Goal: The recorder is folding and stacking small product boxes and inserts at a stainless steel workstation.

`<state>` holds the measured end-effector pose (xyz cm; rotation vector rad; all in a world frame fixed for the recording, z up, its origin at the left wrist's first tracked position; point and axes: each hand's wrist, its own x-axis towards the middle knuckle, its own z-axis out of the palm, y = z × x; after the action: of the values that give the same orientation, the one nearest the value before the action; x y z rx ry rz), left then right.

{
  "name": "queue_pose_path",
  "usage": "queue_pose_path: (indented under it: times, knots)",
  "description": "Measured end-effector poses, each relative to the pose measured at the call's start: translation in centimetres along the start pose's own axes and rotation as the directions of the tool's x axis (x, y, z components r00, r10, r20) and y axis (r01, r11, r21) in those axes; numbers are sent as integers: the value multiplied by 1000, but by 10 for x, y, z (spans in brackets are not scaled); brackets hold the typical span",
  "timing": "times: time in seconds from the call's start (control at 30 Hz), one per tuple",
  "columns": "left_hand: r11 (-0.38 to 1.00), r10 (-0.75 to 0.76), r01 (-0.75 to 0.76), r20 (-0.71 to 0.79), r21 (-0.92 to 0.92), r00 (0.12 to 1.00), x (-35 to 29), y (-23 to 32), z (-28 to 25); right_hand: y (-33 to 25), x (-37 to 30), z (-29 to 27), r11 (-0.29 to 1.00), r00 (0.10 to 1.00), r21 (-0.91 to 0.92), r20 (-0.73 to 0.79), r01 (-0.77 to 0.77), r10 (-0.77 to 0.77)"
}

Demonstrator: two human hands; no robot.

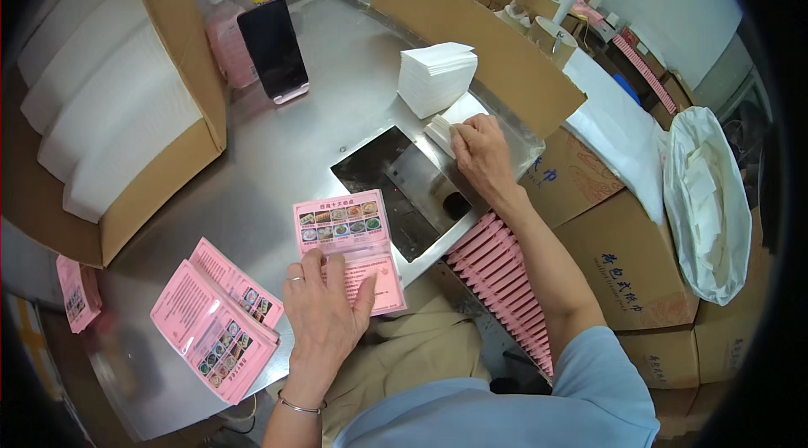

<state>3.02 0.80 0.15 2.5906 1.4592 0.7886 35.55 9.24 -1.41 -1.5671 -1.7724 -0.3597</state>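
Observation:
Spread over the lower half of a pink printed plastic pouch (341, 221) is my left hand (328, 309), its fingers and thumb apart and pressing on it. The pouch lies at the table's near edge, left of a dark rectangular opening. My right hand (481, 149) is closed round a small batch of folded white paper napkins (441, 130), beyond the opening. A taller stack of white napkins (436, 82) stands just behind it. Left of my left hand lies a pile of pink pouches (223, 322), fanned out. My right palm hides part of the batch.
The steel table (337, 44) has a dark recess (379, 153) with a metal plate. A cardboard box (160, 187) of white paper stacks stands left. A phone (273, 48) leans before two bottles. Cardboard (480, 36) borders the far right. Pink pouches (501, 280) line up below; cartons (635, 263) stand right.

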Motion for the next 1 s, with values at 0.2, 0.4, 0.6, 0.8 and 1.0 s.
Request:
queue_pose_path:
  times: [0.2, 0.4, 0.6, 0.8, 1.0]
  knots:
    - [994, 92, -91, 25, -61, 995, -4, -8, 3, -6, -5, -8, 989, 990, -109, -87, 100, -110]
    - [994, -65, 77, 147, -80, 987, -1, -13, -42, -171, -82, -33, 643, 679, 372, 45, 670, -733]
    - [983, -33, 49, 92, -175, 995, 10, 11, -19, -150, -28, 52, 947, 908, 148, 275, 284, -315]
    - [925, 38, 6, 108, -380, 993, -33, -19, -52, -84, -21, 42, 990, 787, 84, 616, -113, 38]
    - [901, -386, 425, -280, 90, 879, -75, -59, -94, -81, -7, -8, 969, 986, -195, -22, 155, -162]
